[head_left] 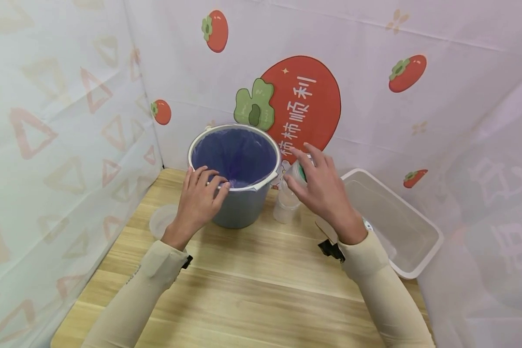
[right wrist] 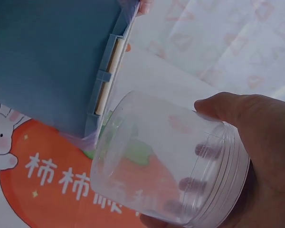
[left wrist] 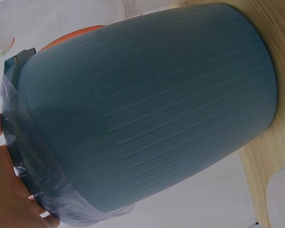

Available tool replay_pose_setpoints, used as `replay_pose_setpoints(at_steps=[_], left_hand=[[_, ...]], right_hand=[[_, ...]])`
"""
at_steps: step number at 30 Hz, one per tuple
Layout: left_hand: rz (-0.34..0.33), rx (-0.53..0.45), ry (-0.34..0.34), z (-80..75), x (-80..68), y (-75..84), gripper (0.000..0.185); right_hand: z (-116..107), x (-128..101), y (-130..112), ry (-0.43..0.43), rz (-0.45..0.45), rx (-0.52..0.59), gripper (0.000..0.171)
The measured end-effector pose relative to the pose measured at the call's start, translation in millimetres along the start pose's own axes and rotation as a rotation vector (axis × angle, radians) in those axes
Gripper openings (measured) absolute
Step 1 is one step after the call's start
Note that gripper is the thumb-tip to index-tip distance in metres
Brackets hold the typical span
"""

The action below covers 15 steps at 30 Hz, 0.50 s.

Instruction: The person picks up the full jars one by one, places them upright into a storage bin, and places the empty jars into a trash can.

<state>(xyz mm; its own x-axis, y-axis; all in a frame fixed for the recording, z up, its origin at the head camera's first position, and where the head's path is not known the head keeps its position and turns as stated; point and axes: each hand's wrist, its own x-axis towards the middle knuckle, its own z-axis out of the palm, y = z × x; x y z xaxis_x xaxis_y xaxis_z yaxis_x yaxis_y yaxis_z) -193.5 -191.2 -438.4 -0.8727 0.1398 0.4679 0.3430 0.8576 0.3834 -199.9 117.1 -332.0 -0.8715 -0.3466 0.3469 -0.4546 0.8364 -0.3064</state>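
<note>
Risks first. The jar (head_left: 287, 198) is clear, smooth plastic, and the right hand (head_left: 324, 193) grips it only from above around the lid end, thumb on one side and fingers curled round the other. My read: if it is tipped or lifted fast it could slip, or knock the bin (head_left: 235, 174) just to its left. In the right wrist view the jar (right wrist: 171, 161) sits very close to the bin's rim bracket (right wrist: 107, 76), so a snag there looks plausible.

Second risk: the liner bag (head_left: 235, 154) is only folded over the rim. The left hand (head_left: 198, 200) has its fingers curled over the near rim, pinching bag and bin edge together. If that pinch loosens, the liner may slide in; if it pulls, the light bin could tilt on the counter (head_left: 252, 285).

Positions: bin at far centre of the counter, jar just right of it, a round clear lid (head_left: 163, 220) left of the bin, white tray (head_left: 396, 222) at the right edge.

Jar contents: none visible; it looks empty.
</note>
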Motion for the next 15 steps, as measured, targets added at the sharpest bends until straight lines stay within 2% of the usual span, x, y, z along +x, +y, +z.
replay_pose_setpoints(at_steps=[7,15], left_hand=[[-0.016,-0.003,-0.019,1.6,-0.4,0.2,0.04],[-0.011,-0.005,-0.002,2.9,0.2,-0.1,0.039]], right_hand=[[-4.3,11.0,-4.3,-0.001,-0.008,-0.011,0.064],[-12.3,25.6,-9.0,0.027,-0.018,-0.009,0.064]])
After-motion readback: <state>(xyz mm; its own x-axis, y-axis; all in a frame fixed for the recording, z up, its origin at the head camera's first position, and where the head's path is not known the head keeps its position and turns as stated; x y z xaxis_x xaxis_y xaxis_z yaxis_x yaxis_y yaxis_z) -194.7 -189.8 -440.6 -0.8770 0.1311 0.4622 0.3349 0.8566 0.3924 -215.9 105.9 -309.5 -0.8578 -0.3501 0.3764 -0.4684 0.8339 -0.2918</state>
